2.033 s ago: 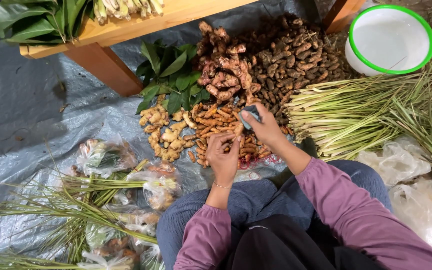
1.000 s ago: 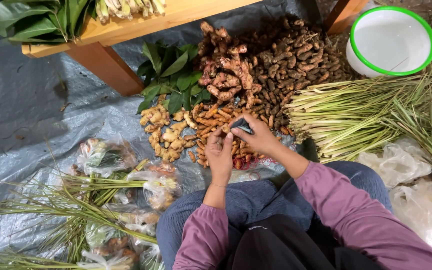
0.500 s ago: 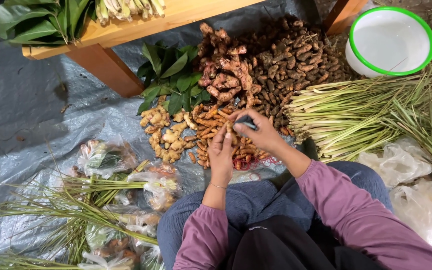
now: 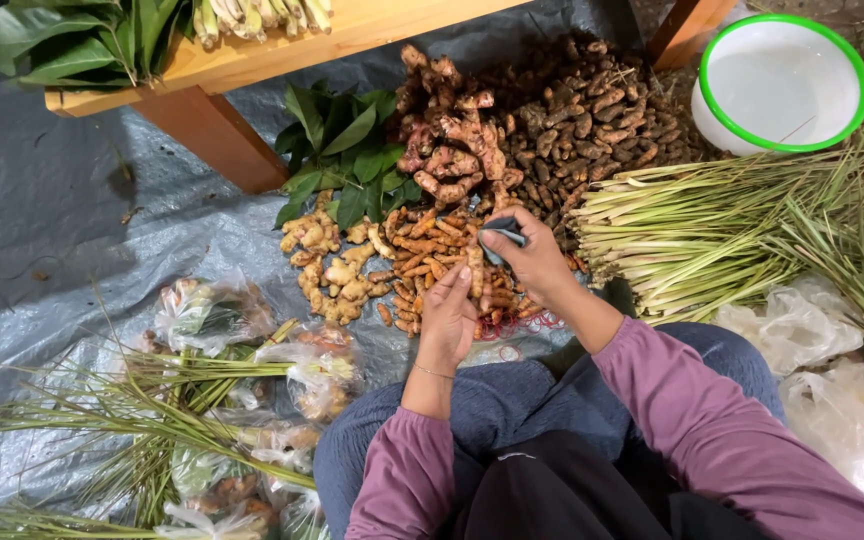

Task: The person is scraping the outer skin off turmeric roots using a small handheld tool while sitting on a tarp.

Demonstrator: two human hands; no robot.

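Orange roots: heap of thin orange finger-shaped turmeric pieces (image 4: 430,262) on the grey plastic sheet (image 4: 72,230), at its middle, just in front of the knees
Left hand (image 4: 449,318): closed around one long orange root piece (image 4: 474,272), held upright over the heap
Right hand (image 4: 532,258): pinched shut on a small dark grey-blue flat object (image 4: 501,238), touching the top of that root; what it is, can't tell
Handling: judged light, stiff, brittle at the knobs; skin looks dry, so not slippery; hold at mid-length, not the tip
Neighbours: pale yellow knobbly ginger pile (image 4: 324,268) to the left, pinkish galangal chunks (image 4: 447,140) behind, dark brown small rhizomes (image 4: 592,120) towards the far right
Also: green leaves (image 4: 344,160) by the wooden table leg (image 4: 207,135), lemongrass stalks (image 4: 712,225) on the right, white basin with green rim (image 4: 857,70) at the far right corner
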